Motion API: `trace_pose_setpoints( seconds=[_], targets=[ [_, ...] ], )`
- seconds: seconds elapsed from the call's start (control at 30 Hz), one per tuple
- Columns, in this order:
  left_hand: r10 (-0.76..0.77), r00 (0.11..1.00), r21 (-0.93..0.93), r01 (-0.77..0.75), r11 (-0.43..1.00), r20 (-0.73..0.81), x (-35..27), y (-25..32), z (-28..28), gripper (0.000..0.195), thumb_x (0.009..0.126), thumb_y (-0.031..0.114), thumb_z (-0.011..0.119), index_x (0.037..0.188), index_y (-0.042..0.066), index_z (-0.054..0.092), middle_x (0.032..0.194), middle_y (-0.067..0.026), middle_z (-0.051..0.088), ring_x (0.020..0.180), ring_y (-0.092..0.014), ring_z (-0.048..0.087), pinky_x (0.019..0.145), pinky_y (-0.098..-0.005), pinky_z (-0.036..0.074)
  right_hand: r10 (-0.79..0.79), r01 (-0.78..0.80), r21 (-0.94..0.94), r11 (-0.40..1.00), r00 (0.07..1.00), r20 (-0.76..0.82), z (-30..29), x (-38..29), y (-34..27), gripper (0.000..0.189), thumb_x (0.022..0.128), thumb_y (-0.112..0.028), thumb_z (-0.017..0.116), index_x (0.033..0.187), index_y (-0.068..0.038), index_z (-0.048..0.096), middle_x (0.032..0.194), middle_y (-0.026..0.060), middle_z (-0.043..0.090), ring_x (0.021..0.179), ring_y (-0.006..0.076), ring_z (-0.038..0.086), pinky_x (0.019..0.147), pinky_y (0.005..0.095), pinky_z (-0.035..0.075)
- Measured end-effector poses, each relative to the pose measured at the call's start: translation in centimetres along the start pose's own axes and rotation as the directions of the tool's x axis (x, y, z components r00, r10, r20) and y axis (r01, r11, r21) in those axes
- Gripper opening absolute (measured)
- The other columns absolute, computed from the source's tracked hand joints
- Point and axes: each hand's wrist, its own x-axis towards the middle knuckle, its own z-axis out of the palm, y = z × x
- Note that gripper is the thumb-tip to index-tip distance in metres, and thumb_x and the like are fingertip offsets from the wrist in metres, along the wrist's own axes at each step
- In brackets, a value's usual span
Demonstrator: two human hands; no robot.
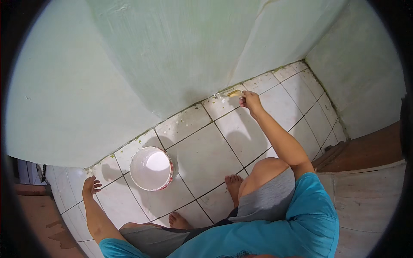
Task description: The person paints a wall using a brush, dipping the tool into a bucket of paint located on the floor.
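Observation:
My right hand (250,101) grips a paintbrush (236,93) by its handle, low over the floor tiles at the foot of the pale green wall (180,58). White drops and small flecks lie on the tiles near the brush. My left hand (91,186) is off to the left with its fingers apart, near the wall's left end, holding nothing. Between my hands stands a round white bucket (171,180) with white paint inside and smears on its rim, close to the wall.
A second green wall (358,71) meets the first at the right corner. Brown wooden door frame parts (364,146) stand at the right. My bare feet (234,187) rest on the white floor tiles (203,154). A reddish-brown surface (48,222) lies at the lower left.

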Motion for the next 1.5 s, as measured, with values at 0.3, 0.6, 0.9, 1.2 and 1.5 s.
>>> trace_pose_setpoints(
  seconds=[0.3,0.6,0.9,1.2,1.5],
  targets=[
    [-0.028,0.999,-0.019,0.027,0.999,-0.03,-0.5,-0.4,0.0,0.043,0.094,0.031,0.045,0.125,0.003,0.042,0.114,-0.0173,0.056,0.092,-0.03,0.062,0.069,-0.0444,0.052,0.115,-0.115,0.063,0.991,0.993,-0.002,3.0,2.3,6.4,0.026,0.095,-0.021,0.046,0.102,0.002,0.057,0.075,0.006,0.057,0.057,0.0125,0.055,0.049,0.0259,0.047],
    [-0.056,0.998,0.007,0.056,0.998,-0.018,1.1,-1.2,0.1,0.044,0.094,0.032,0.045,0.126,0.003,0.042,0.114,-0.0172,0.056,0.091,-0.029,0.062,0.067,-0.044,0.052,0.038,-0.035,0.065,0.997,0.998,-0.042,2.8,4.8,7.2,0.027,0.095,-0.021,0.046,0.102,0.002,0.057,0.072,0.0063,0.057,0.055,0.0128,0.053,0.048,0.0263,0.044],
    [-0.081,0.996,0.045,0.08,0.996,0.023,2.2,-2.3,-0.1,0.05,0.096,0.035,0.042,0.133,0.001,0.037,0.116,-0.0196,0.054,0.096,-0.031,0.062,0.073,-0.0479,0.052,0.01,-0.011,-0.004,1.0,0.999,-0.049,2.7,7.2,7.3,0.028,0.094,-0.019,0.045,0.105,0.003,0.058,0.07,0.0066,0.056,0.053,0.0123,0.051,0.046,0.0262,0.041],
    [-0.091,0.996,0.052,0.091,0.994,0.005,2.3,-3.3,-1.1,0.048,0.096,0.035,0.044,0.129,0.001,0.038,0.111,-0.0174,0.055,0.09,-0.029,0.062,0.073,-0.0492,0.051,-0.084,0.105,0.182,0.978,0.989,-0.123,1.6,6.3,4.5,0.03,0.092,-0.015,0.043,0.109,0.004,0.059,0.068,0.006,0.056,0.048,0.0115,0.049,0.042,0.0244,0.038],
    [-0.078,0.997,0.051,0.079,0.996,-0.021,1.6,-1.9,0.4,0.042,0.094,0.034,0.046,0.123,0.005,0.044,0.107,-0.0153,0.058,0.084,-0.026,0.063,0.064,-0.0428,0.051,0.017,-0.023,-0.05,0.998,0.992,-0.124,1.1,7.2,7.8,0.031,0.092,-0.02,0.047,0.109,0.001,0.061,0.069,0.0065,0.058,0.05,0.0112,0.052,0.043,0.0243,0.039]
  ],
)
